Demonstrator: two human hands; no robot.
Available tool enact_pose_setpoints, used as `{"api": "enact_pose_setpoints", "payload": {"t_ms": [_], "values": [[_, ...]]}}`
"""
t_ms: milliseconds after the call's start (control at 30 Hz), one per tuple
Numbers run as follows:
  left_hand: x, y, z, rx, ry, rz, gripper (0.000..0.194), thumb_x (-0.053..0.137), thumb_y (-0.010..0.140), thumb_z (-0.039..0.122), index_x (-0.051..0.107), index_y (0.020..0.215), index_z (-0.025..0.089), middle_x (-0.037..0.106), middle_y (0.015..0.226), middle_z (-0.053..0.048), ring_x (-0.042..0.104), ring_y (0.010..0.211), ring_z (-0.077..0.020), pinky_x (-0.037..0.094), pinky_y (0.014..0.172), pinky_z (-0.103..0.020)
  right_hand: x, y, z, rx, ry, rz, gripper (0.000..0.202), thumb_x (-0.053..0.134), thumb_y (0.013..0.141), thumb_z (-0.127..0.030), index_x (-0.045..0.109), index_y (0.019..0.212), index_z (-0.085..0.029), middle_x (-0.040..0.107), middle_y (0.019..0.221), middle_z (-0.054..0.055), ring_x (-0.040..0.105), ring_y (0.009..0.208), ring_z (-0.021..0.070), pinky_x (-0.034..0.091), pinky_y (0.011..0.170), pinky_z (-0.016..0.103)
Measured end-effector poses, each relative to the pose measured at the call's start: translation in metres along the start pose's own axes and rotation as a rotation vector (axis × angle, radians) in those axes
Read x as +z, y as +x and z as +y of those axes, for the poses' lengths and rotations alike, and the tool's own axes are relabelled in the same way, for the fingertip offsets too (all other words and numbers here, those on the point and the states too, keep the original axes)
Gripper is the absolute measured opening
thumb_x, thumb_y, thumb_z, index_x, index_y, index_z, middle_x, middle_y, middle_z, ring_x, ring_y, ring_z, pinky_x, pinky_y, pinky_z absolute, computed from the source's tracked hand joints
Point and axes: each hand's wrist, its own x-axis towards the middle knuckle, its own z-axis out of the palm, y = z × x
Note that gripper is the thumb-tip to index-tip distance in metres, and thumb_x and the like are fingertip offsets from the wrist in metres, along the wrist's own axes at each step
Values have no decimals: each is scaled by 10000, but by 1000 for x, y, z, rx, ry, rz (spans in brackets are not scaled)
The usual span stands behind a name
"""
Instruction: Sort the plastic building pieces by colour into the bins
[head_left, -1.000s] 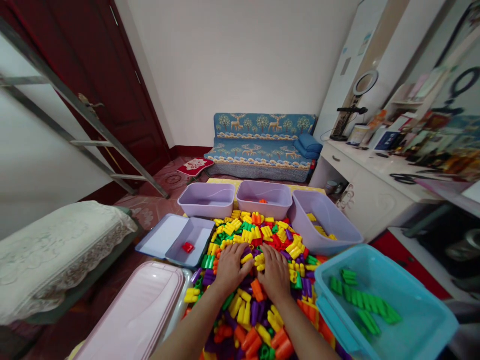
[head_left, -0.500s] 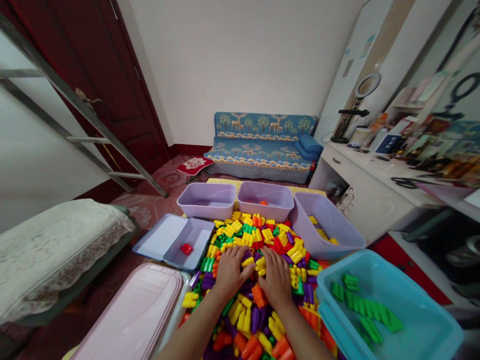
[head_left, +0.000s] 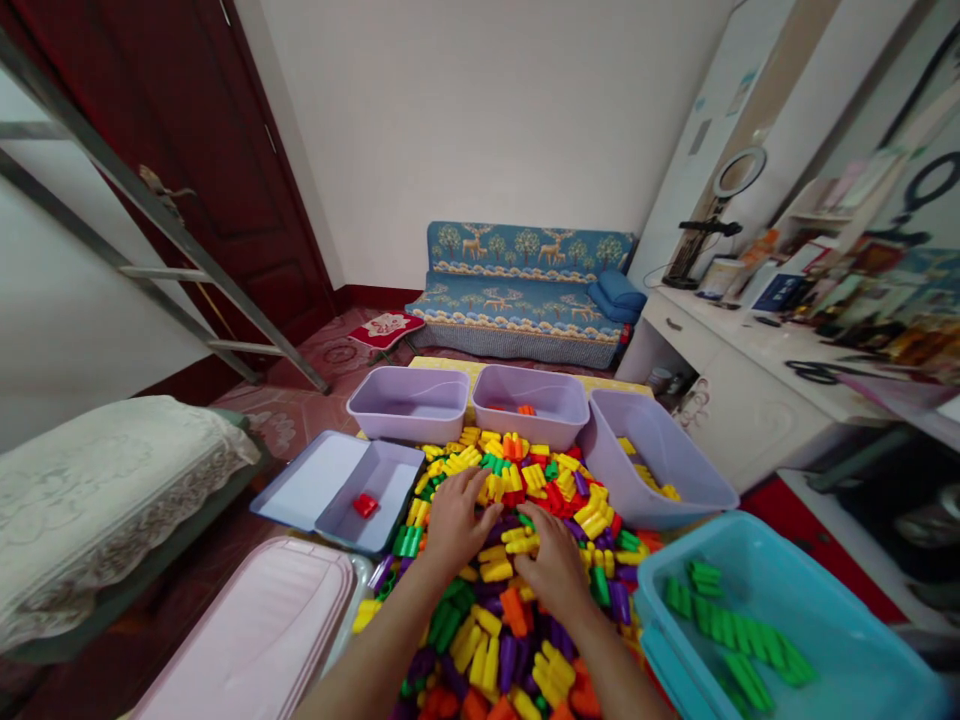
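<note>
Blocks (head_left: 480, 640) cover the yellow-clothed table (head_left: 442, 364) before a blue sofa (head_left: 525, 290), both hands (head_left: 499, 530) loosely open.

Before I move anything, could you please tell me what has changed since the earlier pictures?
The left hand has moved slightly forward over the pile, and yellow pieces between the hands have shifted. Whether the right hand has gripped any is unclear. The teal bin and its green pieces look unchanged.

Dim, soft light; edges stretched.
</note>
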Motion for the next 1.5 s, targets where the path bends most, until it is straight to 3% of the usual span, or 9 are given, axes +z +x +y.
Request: {"api": "enact_pose_setpoints", "payload": {"t_ms": [133, 233, 367, 633, 900, 1067, 1167, 1333, 1500], "values": [[7, 4, -7, -14, 87, -87, 470, 620, 820, 373, 559, 1270, 251, 638, 1168, -90, 548, 1116, -289, 417, 978, -433, -11, 30, -3, 10, 179, 51, 503, 463, 669, -154, 589, 1155, -184, 617, 1243, 61, 543, 1192, 200, 396, 1049, 335], [7, -1, -8, 11, 72, -68, 394, 604, 825, 322, 598, 1212, 242, 654, 1054, -84, 553, 1065, -279, 436, 934, -415, -8, 51, -3, 8, 24, 114, 518, 503, 718, -183, 573, 1231, -152, 565, 1319, 106, 486, 1252, 237, 349, 1085, 386], [7, -8, -9, 23, -17, -39, 333, 623, 799, 274, 639, 1131, 250, 651, 1058, -73, 554, 1066, -276, 436, 946, -424, 0, 59, -7, -13, -213, 22, 573, 565, 719, -155, 568, 1289, -219, 522, 1380, 85, 475, 1248, 267, 361, 1055, 414], [8, -25, -2, 73, -299, -57, 531, 569, 782, 126, 504, 1298, 236, 592, 1273, -86, 534, 1189, -248, 419, 1027, -432, -1, 35, -22, -126, -75, -64, 463, 537, 698, -73, 655, 1115, -234, 652, 1114, 41, 559, 1100, 220, 404, 1007, 341], [-11, -50, 6, 108, -39, -74, 513, 563, 831, 167, 477, 1331, 244, 508, 1351, -101, 479, 1245, -260, 412, 1041, -461, -2, 12, -7, 89, 290, 76, 362, 481, 777, -169, 645, 1100, -174, 684, 1100, 91, 630, 1042, 230, 473, 958, 382], [-36, -68, 11, 51, 185, -55, 458, 607, 837, 319, 529, 1285, 269, 542, 1286, -98, 479, 1210, -306, 389, 1032, -517, -20, -13, -3, 61, 213, 102, 429, 523, 786, -259, 612, 1197, -173, 628, 1234, 109, 569, 1157, 253, 425, 1025, 423], [-46, -78, 11, -11, 229, -161, 703, 724, 714, 492, 491, 1338, 268, 498, 1329, -126, 457, 1222, -348, 394, 1022, -524, -33, -29, -1, 86, 65, 44, 492, 614, 745, -290, 604, 1226, -188, 601, 1261, 109, 508, 1226, 280, 365, 1077, 446], [-44, -78, 13, -79, 211, -298, 992, 847, 541, 461, 403, 1410, 288, 488, 1302, -115, 462, 1192, -331, 415, 1007, -464, -41, -45, -6, 172, 18, -191, 801, 723, 619, -247, 461, 1376, -234, 518, 1335, 109, 561, 1162, 299, 482, 945, 406], [-30, -70, 19, -50, 49, -296, 889, 799, 603, 303, 410, 1403, 300, 491, 1294, -104, 460, 1200, -322, 398, 1027, -486, -22, -44, -20, 69, 91, -201, 805, 664, 616, -133, 450, 1381, -264, 482, 1351, 82, 555, 1174, 271, 468, 980, 378]]}}
